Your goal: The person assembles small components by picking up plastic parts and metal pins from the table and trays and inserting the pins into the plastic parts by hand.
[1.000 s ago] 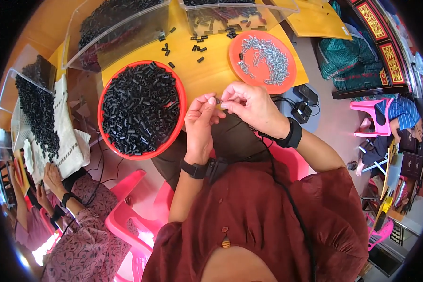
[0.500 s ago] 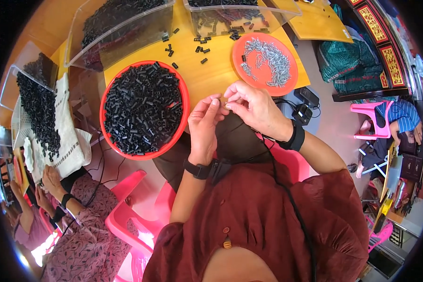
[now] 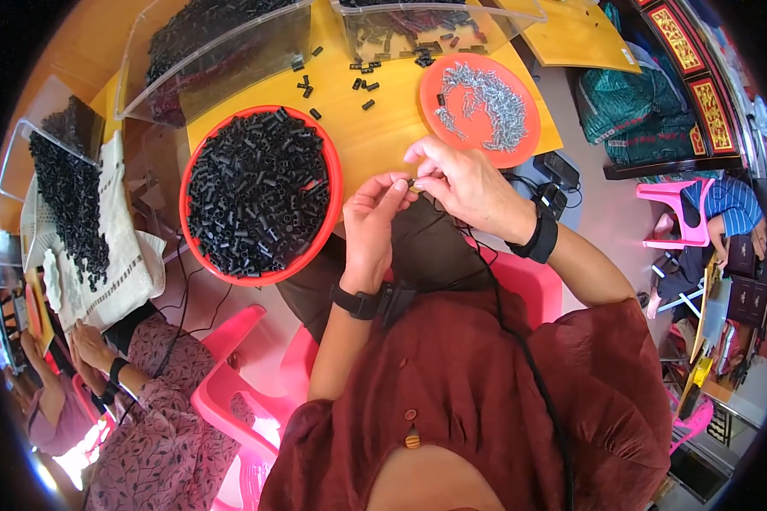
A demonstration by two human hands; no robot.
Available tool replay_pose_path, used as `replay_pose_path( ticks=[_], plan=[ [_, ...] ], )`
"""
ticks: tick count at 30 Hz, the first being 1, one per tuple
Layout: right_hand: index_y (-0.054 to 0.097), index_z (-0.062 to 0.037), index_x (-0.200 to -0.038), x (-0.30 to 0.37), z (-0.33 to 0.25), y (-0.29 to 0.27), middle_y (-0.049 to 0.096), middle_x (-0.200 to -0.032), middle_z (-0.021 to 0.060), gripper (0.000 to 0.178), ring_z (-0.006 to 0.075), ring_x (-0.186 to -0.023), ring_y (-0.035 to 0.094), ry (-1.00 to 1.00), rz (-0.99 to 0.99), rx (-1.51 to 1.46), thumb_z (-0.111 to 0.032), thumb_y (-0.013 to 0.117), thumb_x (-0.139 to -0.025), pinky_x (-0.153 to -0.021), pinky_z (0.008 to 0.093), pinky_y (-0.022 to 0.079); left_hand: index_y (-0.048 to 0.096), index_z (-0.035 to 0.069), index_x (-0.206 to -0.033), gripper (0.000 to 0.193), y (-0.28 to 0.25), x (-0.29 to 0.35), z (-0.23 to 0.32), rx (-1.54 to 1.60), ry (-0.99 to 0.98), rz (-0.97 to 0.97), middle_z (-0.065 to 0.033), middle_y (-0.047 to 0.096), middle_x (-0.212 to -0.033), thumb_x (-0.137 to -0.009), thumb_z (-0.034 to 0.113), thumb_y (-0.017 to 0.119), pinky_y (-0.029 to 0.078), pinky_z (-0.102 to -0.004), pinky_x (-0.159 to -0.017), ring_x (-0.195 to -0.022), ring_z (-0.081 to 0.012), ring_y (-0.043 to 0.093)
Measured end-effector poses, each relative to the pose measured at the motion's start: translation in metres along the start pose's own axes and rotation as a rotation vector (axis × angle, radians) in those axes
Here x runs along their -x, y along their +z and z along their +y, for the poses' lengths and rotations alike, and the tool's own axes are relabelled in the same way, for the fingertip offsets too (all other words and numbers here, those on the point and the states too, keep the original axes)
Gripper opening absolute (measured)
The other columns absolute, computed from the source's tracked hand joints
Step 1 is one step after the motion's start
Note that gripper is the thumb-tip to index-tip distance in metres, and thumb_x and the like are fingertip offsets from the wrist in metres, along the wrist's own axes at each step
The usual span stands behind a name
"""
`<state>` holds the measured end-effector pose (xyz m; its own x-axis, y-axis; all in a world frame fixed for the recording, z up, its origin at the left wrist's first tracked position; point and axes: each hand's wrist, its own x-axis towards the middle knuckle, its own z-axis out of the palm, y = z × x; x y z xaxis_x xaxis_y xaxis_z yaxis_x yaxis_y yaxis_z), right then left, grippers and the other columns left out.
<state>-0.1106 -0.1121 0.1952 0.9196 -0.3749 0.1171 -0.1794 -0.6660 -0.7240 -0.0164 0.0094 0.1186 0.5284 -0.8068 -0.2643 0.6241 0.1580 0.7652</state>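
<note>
My left hand and my right hand meet fingertip to fingertip just off the near edge of the yellow table. Between the fingertips sits a small black tube piece, pinched by both hands; whether a metal part is in it is too small to tell. A round red tray heaped with small black tubes lies to the left of my hands. A smaller orange plate holding several silvery metal pins lies just beyond my right hand. Both wrists carry black bands.
Two clear plastic bins with black pieces stand at the table's far side, loose tubes scattered between. Another person sits at lower left by a white cloth with more black pieces. Pink chairs surround me.
My hands have stayed together at the table edge, with only slight finger movement on the small piece. The view has shifted a little.
</note>
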Motion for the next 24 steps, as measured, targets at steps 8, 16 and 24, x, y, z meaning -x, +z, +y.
replay_pose_path(
  ticks=[8, 16, 24],
  plan=[
    [0.047, -0.0040, -0.102, -0.003, -0.007, -0.007, 0.061, -0.069, 0.0148, 0.026, 0.0334, -0.067, 0.062, -0.048, -0.175, 0.105, -0.001, 0.057, -0.079, -0.057, 0.0398, 0.047, 0.056, -0.001, -0.106, 0.019, 0.002, -0.001, -0.002, -0.076, 0.067, -0.015, -0.0039, 0.062, -0.085, -0.088, 0.005, 0.058, 0.044, -0.0205, -0.066, -0.070, -0.0090, 0.057],
    [0.054, -0.0025, -0.097, -0.006, -0.007, -0.016, 0.062, -0.070, 0.0140, 0.019, 0.0315, -0.066, 0.062, 0.073, -0.224, -0.088, -0.010, 0.061, -0.081, -0.057, 0.0384, 0.047, 0.054, 0.001, -0.104, 0.017, -0.001, 0.000, 0.002, -0.020, 0.025, -0.055, -0.0038, 0.062, -0.080, -0.087, 0.003, 0.058, 0.044, -0.0194, -0.059, -0.065, -0.0080, 0.056],
    [0.058, -0.0014, -0.084, -0.004, -0.008, -0.009, 0.062, -0.070, 0.0140, 0.015, 0.0297, -0.064, 0.062, -0.055, -0.078, 0.072, -0.016, 0.062, -0.083, -0.056, 0.0369, 0.047, 0.056, 0.003, -0.101, 0.013, -0.003, 0.000, 0.003, 0.180, -0.008, -0.036, -0.0035, 0.061, -0.086, -0.090, 0.009, 0.057, 0.047, -0.0227, -0.066, -0.071, -0.0110, 0.057]
  ],
)
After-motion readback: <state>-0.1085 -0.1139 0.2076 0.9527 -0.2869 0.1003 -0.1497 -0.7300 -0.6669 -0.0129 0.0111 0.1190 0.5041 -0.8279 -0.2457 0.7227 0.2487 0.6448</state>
